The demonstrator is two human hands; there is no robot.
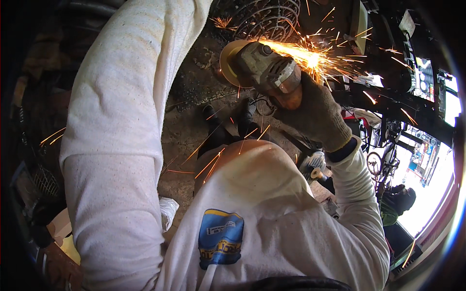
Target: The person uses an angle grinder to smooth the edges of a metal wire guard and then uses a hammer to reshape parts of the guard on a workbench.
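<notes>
My right hand (315, 112), in a dark knit work glove, is wrapped round the body of an angle grinder (264, 68) held above my lap. A pale yellowish disc or guard (228, 64) shows at the grinder's left end. Bright orange sparks (313, 59) stream to the right from its far side and scatter widely. The spot where the disc meets any workpiece is hidden behind the tool. My left arm (121, 97), in a white sleeve, stretches up past the top edge, so the hand is out of sight.
Beyond the grinder lies a stack of curved metal rods or coils (272, 19). Dark shoes (247, 109) stand on the stained floor (179, 145). To the right are a person in dark clothing (395, 206), a bicycle (381, 157) and a bright opening. White plastic (168, 212) lies by my left arm.
</notes>
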